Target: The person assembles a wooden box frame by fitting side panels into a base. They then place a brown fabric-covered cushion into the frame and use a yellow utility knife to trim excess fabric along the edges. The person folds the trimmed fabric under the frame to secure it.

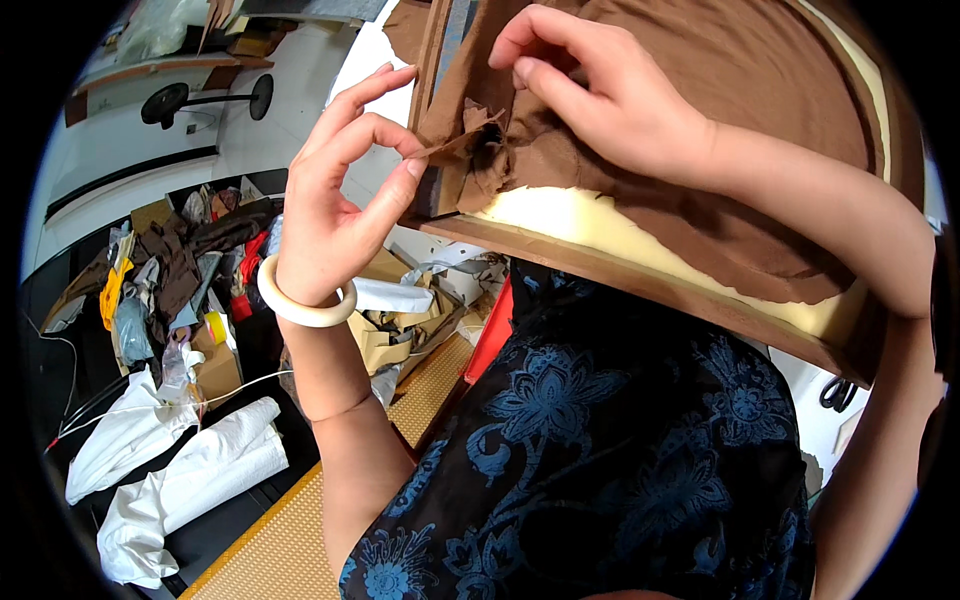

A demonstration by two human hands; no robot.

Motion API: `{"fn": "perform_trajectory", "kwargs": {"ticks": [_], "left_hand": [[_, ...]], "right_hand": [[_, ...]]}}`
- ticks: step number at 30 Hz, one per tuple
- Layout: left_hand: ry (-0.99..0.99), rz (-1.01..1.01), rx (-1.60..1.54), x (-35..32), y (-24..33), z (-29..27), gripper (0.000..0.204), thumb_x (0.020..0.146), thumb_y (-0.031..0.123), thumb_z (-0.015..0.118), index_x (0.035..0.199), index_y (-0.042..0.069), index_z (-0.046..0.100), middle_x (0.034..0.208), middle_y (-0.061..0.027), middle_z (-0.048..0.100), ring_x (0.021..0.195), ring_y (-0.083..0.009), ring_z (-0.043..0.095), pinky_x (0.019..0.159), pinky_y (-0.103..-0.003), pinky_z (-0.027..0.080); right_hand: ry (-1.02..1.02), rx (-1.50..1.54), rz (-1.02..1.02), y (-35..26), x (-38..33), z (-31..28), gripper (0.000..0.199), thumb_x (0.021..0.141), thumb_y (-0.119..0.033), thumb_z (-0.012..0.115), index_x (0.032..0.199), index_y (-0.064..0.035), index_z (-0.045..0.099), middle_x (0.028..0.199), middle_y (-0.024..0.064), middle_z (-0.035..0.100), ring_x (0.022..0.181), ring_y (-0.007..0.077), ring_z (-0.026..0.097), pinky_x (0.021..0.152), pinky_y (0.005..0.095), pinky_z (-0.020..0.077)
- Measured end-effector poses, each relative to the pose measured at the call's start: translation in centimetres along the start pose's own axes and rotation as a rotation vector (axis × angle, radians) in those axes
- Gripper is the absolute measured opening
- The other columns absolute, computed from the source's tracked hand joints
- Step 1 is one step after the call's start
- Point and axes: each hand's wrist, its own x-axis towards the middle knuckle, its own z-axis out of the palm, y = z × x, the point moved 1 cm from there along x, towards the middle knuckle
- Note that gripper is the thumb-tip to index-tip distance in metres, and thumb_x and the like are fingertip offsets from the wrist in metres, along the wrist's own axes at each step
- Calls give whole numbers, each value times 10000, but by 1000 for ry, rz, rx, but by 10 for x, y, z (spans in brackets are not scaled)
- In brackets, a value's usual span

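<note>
A wooden frame [640, 295] rests before me, its rim running along my lap. Pale yellow foam [560, 222] lies inside it under brown fabric [740, 95], whose torn-looking edge leaves a strip of foam bare. My left hand [345, 185], wearing a cream bangle, pinches a loose flap of that fabric between thumb and index finger at the frame's left corner; its other fingers are lifted. Just right of it, over the fabric, my right hand [615, 95] has curled fingers with thumb and index close together. Whatever they hold, if anything, is too small to make out.
A heap of mixed cloth scraps and bags [190, 265] lies on a black surface to the left, with a white wrapped roll [205, 480] in front. Cardboard pieces [395, 335] sit below my left wrist. A woven yellow bench [270, 540] extends beside me.
</note>
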Motion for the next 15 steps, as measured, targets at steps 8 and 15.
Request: {"fn": "perform_trajectory", "kwargs": {"ticks": [8,15], "left_hand": [[68,-54,-107,-6,-4,5,59,826,22,677,872,7,643,1335,-159,630,1146,-258,638,1019,-376,447],[89,-48,-109,-12,-11,10,68,830,27,686,881,12,643,1318,-134,645,1122,-238,646,1018,-363,449]], "right_hand": [[-481,-453,-588,-16,-9,25,128,801,-171,667,887,-77,653,762,99,671,776,323,680,727,439,538],[-462,-435,-561,-15,-14,22,127,808,-169,607,875,-82,671,849,73,693,877,275,686,845,385,525]]}}
